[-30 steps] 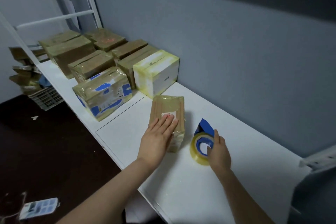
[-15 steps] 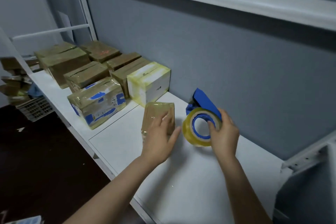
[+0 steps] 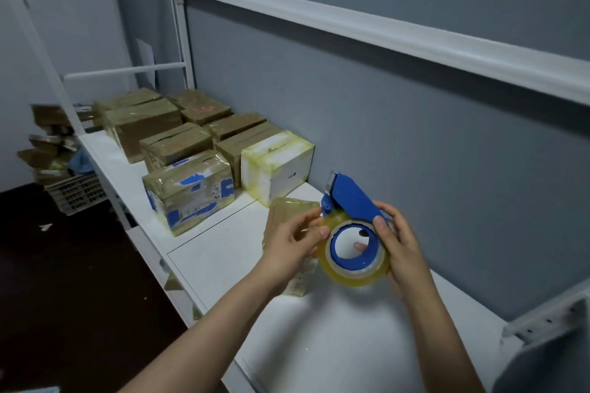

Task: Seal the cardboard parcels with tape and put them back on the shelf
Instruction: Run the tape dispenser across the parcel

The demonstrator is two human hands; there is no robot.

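Blue tape dispenser (image 3: 351, 201) in the right hand (image 3: 404, 246) grip, left hand (image 3: 293, 242) pinch on its roll (image 3: 354, 276), above a taped parcel (image 3: 287, 210) on the white shelf (image 3: 319, 344).

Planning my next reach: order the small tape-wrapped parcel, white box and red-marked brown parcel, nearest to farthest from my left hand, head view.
1. Small tape-wrapped cardboard parcel, under the left hand.
2. White cardboard box with yellowed tape, behind it, by the wall.
3. Brown cardboard parcel with red marks, far end of row.

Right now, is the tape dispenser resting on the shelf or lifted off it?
Lifted off. The right hand holds the tape dispenser above the shelf, and the left hand pinches its roll.
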